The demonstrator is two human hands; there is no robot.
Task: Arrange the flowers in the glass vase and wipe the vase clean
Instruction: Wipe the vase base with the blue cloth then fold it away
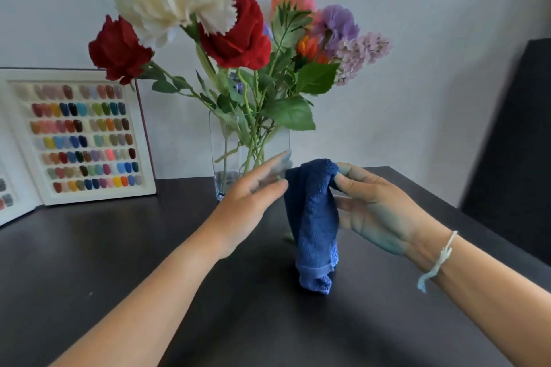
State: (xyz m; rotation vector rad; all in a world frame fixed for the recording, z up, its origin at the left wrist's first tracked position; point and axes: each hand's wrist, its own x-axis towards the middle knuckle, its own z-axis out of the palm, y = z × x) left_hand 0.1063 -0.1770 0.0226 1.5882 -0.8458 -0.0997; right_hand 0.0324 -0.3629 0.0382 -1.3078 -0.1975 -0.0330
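**Blue cloth held up in front of the filled vase**

Nearest to the camera, two bare forearms reach over the dark table point(89, 247). The right hand point(384, 211) pinches the top edge of a blue cloth point(313, 217) between the thumb and the fingers, so the cloth hangs down in a long fold and its lower end seems to touch the table. A white string bracelet point(438, 259) is tied around the right wrist. The left hand point(250, 197) is open with the fingers stretched out and holds nothing; its fingertips are blurred and lie just beside the cloth, in front of the lower part of the vase.

Behind the hands, the glass vase point(226, 155) stands upright on the table, near the wall. The flowers point(238, 36) are already inside it: red, cream, pink, orange and purple blooms with green leaves, their stems visible through the glass.

To the left of the vase, an open display board of coloured nail samples point(80, 137) leans against the wall.
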